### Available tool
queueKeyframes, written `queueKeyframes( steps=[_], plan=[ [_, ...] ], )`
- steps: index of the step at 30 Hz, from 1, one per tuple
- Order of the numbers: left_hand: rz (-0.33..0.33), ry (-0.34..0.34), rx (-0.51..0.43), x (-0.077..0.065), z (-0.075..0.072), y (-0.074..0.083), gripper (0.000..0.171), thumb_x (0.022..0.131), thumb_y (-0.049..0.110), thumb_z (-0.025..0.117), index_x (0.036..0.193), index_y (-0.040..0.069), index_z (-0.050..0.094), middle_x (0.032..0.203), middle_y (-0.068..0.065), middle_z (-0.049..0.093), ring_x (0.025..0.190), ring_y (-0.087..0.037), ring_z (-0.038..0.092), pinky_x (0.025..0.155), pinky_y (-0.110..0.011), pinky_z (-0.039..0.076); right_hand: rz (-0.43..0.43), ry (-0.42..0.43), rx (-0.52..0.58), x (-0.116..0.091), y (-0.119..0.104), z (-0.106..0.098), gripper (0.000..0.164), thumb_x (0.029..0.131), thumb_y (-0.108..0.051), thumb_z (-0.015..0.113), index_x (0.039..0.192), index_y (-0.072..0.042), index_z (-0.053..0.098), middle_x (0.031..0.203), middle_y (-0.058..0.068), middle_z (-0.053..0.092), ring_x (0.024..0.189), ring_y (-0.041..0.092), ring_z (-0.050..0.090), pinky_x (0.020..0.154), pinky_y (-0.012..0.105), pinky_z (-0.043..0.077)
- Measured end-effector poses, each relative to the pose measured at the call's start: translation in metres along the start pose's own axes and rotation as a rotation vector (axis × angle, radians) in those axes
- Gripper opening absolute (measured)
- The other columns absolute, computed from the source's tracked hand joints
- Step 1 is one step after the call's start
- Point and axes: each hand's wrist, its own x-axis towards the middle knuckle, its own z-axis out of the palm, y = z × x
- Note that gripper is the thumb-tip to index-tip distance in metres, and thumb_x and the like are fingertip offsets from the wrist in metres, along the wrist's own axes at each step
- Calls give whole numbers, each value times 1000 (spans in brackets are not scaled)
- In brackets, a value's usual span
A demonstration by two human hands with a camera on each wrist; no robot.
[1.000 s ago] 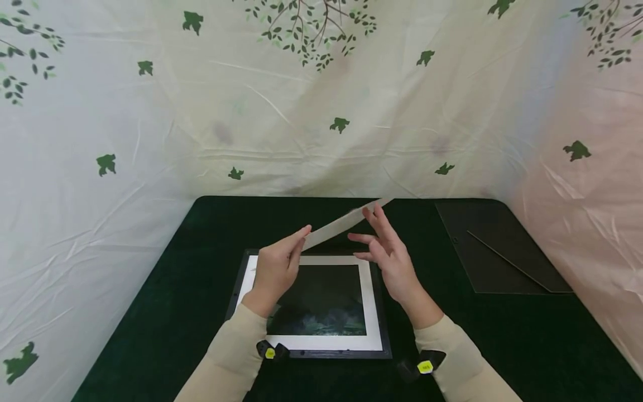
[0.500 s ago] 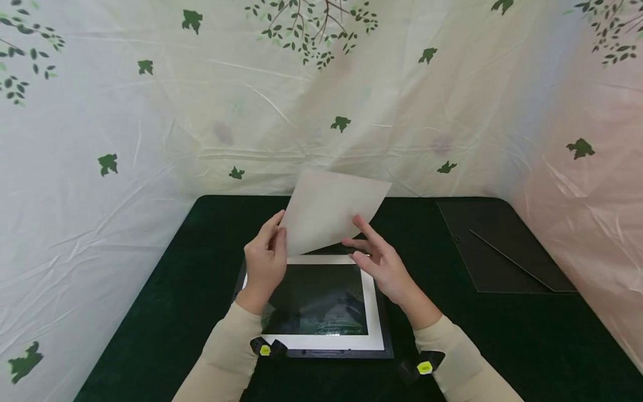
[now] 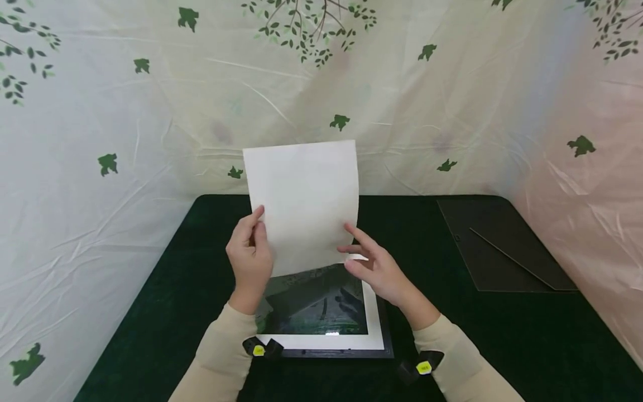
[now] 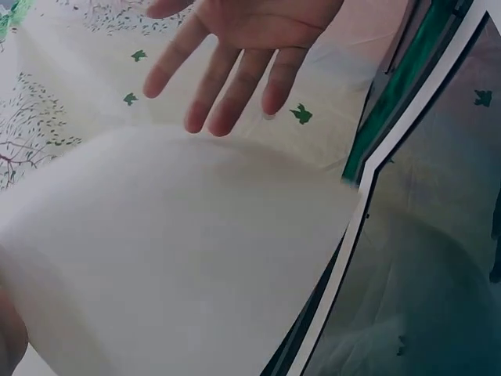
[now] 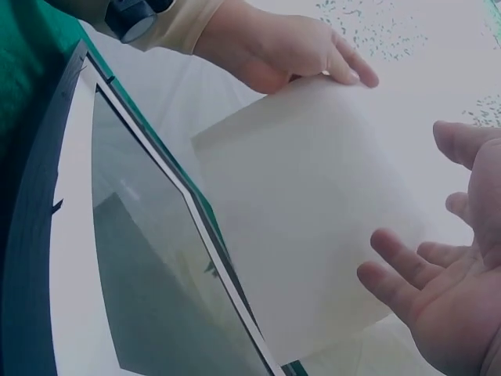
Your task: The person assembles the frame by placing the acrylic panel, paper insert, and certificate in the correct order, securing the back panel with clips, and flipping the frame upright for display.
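Observation:
A blank white sheet of paper point(image 3: 306, 201) stands raised over the far part of a dark picture frame point(image 3: 385, 335). My left hand point(image 3: 249, 257) pinches its left edge between thumb and fingers. By the lower right edge, my right hand point(image 3: 374, 268) has its fingers spread; in the right wrist view that hand point(image 5: 462, 305) is palm up beside the paper point(image 5: 305, 196), and whether the fingertips touch it I cannot tell. Flat on the table, the frame holds a white mat point(image 3: 372, 312) around a dark, glossy pane point(image 3: 316, 312) that mirrors the sheet.
On the right of the dark green table point(image 3: 150, 312) lies a flat dark panel point(image 3: 482, 273), with a thin rod point(image 3: 512, 261) across it. Light curtains point(image 3: 427, 123) printed with leaves and birds surround the table.
The sheet has turned from nearly edge-on to facing me, standing taller and further left. My left hand moved left and turned with it; my right hand stayed close, fingers spread.

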Motion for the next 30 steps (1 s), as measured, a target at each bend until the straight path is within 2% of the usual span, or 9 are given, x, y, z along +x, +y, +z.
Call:
queueKeyframes(
  steps=[6, 10, 13, 16, 20, 22, 25, 27, 30],
  plan=[
    [-46, -5, 6, 2, -3, 5, 34, 91, -9, 55, 125, -6, 61, 111, -20, 63, 59, -9, 38, 53, -14, 34, 41, 42, -41, 1, 2, 0, 70, 94, -11, 61, 153, -18, 25, 157, 0, 25, 127, 26, 48, 99, 48, 44],
    [-57, -7, -23, 7, -4, 22, 39, 88, -16, 52, 127, -13, 55, 118, -28, 56, 68, -16, 50, 54, -11, 37, 56, 77, -57, 2, 4, -1, 68, 94, -16, 63, 152, -21, 28, 155, 0, 25, 127, 28, 47, 98, 48, 45],
    [-72, 15, -29, 9, -4, 28, 41, 88, -18, 51, 128, -14, 52, 123, -28, 51, 77, -21, 56, 58, -10, 39, 90, 102, -68, 3, 7, 1, 67, 93, -16, 64, 151, -24, 31, 154, 0, 26, 128, 29, 46, 98, 47, 45],
    [-93, 51, -35, 7, -4, 20, 43, 89, -17, 51, 132, -12, 50, 128, -26, 48, 78, -19, 57, 59, -9, 41, 162, 124, -79, 3, 10, 4, 64, 94, -18, 64, 149, -26, 34, 152, 1, 30, 127, 28, 47, 98, 49, 45],
    [-107, 100, -67, 2, -4, 7, 46, 91, -12, 53, 136, -4, 50, 132, -19, 48, 75, -13, 58, 57, -11, 42, 302, 131, -79, 3, 15, 11, 61, 94, -30, 63, 149, -29, 34, 150, 0, 34, 124, 25, 52, 95, 52, 46],
    [-110, 125, -80, 1, -4, 5, 47, 92, -8, 54, 137, 0, 51, 133, -14, 49, 67, -8, 55, 54, -12, 41, 357, 117, -51, 2, 17, 15, 63, 94, -34, 63, 149, -32, 33, 151, -1, 33, 120, 24, 55, 94, 51, 47],
    [-116, 155, -119, 0, -3, 7, 49, 92, -6, 55, 139, 4, 50, 134, -11, 48, 62, -7, 55, 53, -12, 42, 379, 94, 40, 2, 19, 21, 67, 93, -32, 65, 150, -36, 29, 155, -3, 27, 116, 25, 59, 93, 47, 48],
    [-124, 166, -156, 0, -3, 9, 50, 92, -6, 55, 140, 4, 48, 135, -12, 47, 67, -9, 60, 57, -13, 46, 368, 94, 98, 3, 20, 25, 71, 92, -31, 66, 150, -39, 27, 156, -4, 24, 115, 28, 60, 92, 44, 49],
    [-144, 160, -229, -2, -1, 11, 54, 91, -10, 55, 142, 2, 44, 138, -14, 42, 84, -18, 67, 68, -17, 53, 333, 135, 163, 3, 20, 28, 75, 91, -29, 68, 151, -37, 24, 157, -3, 19, 114, 32, 60, 92, 39, 49]
  ],
)
